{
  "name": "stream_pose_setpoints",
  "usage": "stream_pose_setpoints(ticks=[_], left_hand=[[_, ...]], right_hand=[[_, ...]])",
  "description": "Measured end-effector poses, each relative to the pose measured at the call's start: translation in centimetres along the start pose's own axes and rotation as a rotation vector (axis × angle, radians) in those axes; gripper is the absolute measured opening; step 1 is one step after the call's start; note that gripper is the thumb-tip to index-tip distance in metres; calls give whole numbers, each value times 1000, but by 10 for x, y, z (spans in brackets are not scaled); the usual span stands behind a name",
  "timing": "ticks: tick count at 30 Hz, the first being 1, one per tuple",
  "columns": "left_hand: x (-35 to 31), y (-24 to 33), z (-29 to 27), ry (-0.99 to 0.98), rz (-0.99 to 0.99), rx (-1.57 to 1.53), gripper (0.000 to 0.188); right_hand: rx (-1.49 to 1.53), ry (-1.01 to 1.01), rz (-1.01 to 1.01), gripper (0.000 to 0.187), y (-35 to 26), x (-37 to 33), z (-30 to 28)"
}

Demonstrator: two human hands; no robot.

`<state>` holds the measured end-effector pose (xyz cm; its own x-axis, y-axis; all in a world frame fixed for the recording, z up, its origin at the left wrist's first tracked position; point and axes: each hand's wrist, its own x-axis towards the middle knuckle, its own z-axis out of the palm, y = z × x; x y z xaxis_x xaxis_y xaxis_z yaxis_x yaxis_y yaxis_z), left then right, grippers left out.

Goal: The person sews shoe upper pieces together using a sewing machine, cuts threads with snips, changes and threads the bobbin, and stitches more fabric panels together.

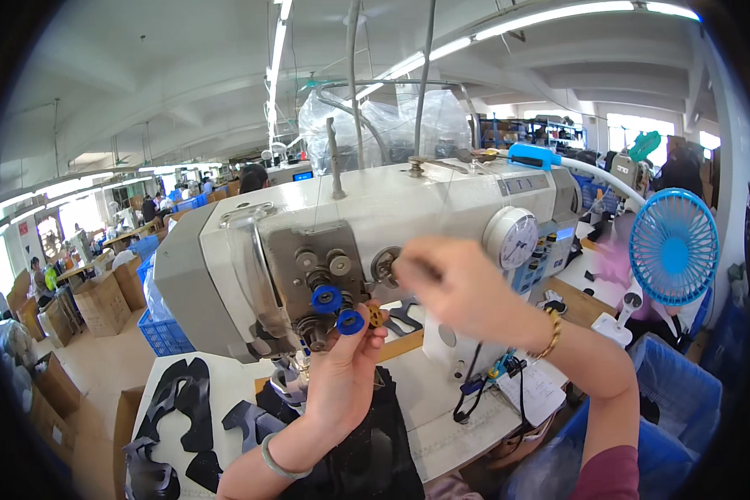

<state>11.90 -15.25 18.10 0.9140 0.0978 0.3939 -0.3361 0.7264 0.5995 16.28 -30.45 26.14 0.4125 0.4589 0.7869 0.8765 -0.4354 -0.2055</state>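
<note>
A white industrial sewing machine (392, 217) fills the middle of the view. My left hand (346, 367) is raised to its face plate, fingers pinched at the blue tension knobs (337, 308), with a jade bangle on the wrist. My right hand (462, 287), blurred and wearing a gold bracelet, reaches to the round tension disc (385, 265) on the machine's front. I cannot tell whether thread runs between the fingers. Black cut fabric pieces (183, 400) lie on the white table under the needle area.
A blue clip fan (673, 246) stands at the right on a white gooseneck. Blue crates (165, 333) and cardboard boxes (100, 304) sit at the left on the floor. A plastic-covered thread stand (383, 125) rises behind the machine. Other people work far back at the left.
</note>
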Motion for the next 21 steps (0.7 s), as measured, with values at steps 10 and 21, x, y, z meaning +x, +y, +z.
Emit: stream_pose_setpoints(ticks=[10,21], left_hand=[[3,-5,0,20,11,-5,18],[3,-3,5,23,8,28,19]], right_hand=[[72,-46,107,7,6,-1,-14],[17,-57,129,11,1,2,-18]])
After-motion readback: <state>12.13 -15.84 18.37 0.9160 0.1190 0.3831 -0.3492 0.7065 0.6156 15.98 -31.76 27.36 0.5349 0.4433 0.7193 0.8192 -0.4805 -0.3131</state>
